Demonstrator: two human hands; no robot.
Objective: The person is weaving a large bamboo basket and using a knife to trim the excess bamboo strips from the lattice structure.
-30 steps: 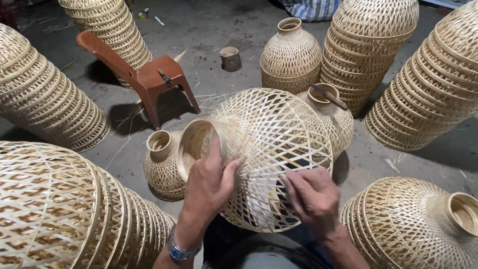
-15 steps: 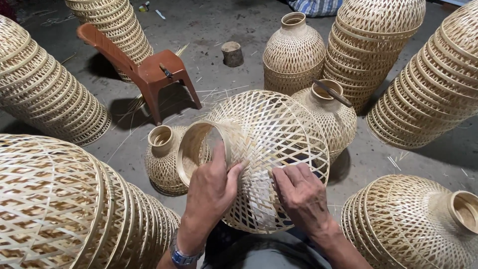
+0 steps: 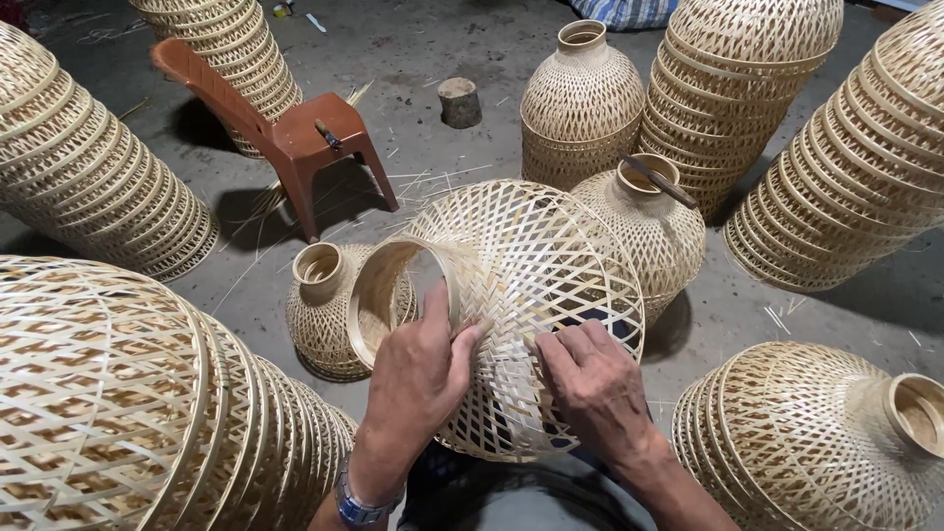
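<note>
since a second ago the right hand (image 3: pixel 597 386) has slid left along the woven bamboo basket (image 3: pixel 531 285), closer to the left hand (image 3: pixel 421 369). both hands grasp the basket, held over the lap: left thumb hooked at its rim, right fingers pressing the weave. a brown plastic stool (image 3: pixel 295 138) stands beyond on the floor.

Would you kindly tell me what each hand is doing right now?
Left hand: closed on the round neck ring of the pale woven bamboo lampshade.
Right hand: fingers pressed flat on the same shade's weave; a grip cannot be told.
</note>
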